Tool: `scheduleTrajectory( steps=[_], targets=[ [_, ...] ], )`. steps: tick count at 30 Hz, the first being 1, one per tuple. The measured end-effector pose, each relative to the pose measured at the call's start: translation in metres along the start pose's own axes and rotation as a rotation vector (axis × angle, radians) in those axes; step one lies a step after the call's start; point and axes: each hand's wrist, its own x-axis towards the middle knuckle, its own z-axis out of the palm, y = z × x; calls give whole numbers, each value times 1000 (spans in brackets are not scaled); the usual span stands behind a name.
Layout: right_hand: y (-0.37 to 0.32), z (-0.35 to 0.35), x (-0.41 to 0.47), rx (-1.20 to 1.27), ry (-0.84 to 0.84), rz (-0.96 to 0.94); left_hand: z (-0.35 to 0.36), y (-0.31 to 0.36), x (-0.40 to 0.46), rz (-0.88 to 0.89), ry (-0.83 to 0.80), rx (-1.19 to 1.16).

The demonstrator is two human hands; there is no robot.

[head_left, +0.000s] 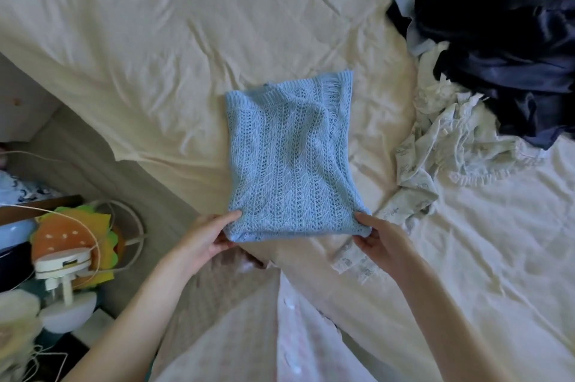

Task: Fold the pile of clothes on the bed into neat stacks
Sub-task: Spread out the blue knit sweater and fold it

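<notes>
Pale blue openwork knit filled the middle of what we saw: a folded sweater lay flat on the cream bed sheet, and both hands gripped its near edge. The left hand pinched the near left corner, thumb on top of the knit and fingers tucked beneath it; the right hand pinched the near right corner the same way. The sweater's ribbed hem lay at the far end, away from the person. Just to the right of it sat a crumpled white printed garment, one part of it touching the sweater's near right corner, and beyond that, toward the far right of the bed, a heap of dark navy satin clothing rested partly on top of the white one. We counted 2 bare forearms reaching in from below. Off the bed's left side stood a burger-shaped toy among cords and other clutter.
</notes>
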Motion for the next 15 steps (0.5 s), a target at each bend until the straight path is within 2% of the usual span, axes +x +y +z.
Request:
scheduleTrajectory(
  steps=[3,7,10,13,15],
  targets=[
    [-13,14,-11,-62,40,-209,-2,20,1,32,30,8],
    [-59,56,-27,-197,61,-485,7,75,7,180,69,144],
    [-102,90,-27,-198,36,-615,19,128,12,280,125,176],
    [-135,123,-12,-177,12,-709,30,168,21,399,191,80],
    [-140,138,2,-242,81,-791,36,174,33,466,218,116]
  ],
)
